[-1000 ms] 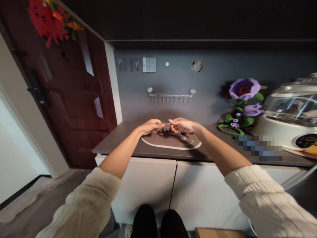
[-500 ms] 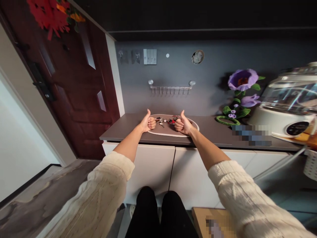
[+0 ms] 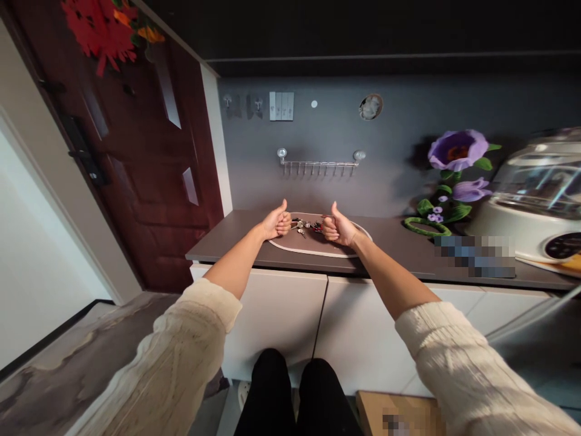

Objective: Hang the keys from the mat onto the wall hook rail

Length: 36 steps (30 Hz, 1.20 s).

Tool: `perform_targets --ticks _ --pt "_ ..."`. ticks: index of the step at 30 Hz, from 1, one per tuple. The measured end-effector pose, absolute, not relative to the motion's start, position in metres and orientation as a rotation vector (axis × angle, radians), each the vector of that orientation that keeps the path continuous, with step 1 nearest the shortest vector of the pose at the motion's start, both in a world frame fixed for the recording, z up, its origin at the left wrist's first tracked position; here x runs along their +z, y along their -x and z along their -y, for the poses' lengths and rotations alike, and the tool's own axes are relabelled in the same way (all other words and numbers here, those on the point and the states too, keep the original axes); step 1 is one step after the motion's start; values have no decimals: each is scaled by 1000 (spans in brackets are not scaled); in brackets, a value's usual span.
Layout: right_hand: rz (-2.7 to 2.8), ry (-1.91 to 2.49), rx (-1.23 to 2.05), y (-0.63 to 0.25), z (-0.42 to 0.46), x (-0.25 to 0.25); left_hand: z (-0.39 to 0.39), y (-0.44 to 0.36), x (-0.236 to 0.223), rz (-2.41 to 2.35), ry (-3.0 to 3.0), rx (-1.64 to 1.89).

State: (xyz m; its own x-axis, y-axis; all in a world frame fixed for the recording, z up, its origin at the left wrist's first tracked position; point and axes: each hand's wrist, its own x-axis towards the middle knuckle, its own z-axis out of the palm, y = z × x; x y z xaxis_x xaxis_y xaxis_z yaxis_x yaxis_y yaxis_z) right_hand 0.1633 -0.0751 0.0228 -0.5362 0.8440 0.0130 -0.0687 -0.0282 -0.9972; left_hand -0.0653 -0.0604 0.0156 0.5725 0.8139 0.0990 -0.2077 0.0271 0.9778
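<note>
Both fists are held out above an oval mat [image 3: 308,243] with a pale rim, thumbs pointing up. My left hand [image 3: 277,223] is closed, over the mat's left part, with nothing visible in it. Opposite it, my right hand [image 3: 338,228] is curled the same way over the right part, also with nothing to be seen in the fingers. Between the two fists lie several keys [image 3: 300,225] on the mat, with some red bits among them near my right hand, which partly hides them.
A clear hook rail [image 3: 320,165] is fixed to the grey wall behind the mat. Purple flowers [image 3: 458,150] and a white appliance with a clear lid [image 3: 521,224] stand on the right of the counter. A dark red door [image 3: 149,157] is on the left. A cardboard box [image 3: 372,412] lies below.
The fists have come slightly closer together, the left one shifting right. The camera view has turned a little to the left. Both hands keep the thumbs-up shape.
</note>
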Motion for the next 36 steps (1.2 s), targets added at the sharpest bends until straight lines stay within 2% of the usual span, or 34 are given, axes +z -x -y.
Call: perform_targets --ticks 8,12,18,27,36 --pt "1559 840 1213 -136 50 40 32 55 34 -1000 -1812 1345" --pt "1483 878 1022 -125 34 34 26 47 32 -1213 -2067 1416" --pt "1543 965 784 -122 17 13 18 42 12 -1325 -2357 1366" --pt "1933 1202 201 -132 11 -3 21 46 1 -1230 -2787 905" --pt "1943 1314 101 -136 8 -4 23 43 0 -1117 -2950 793"
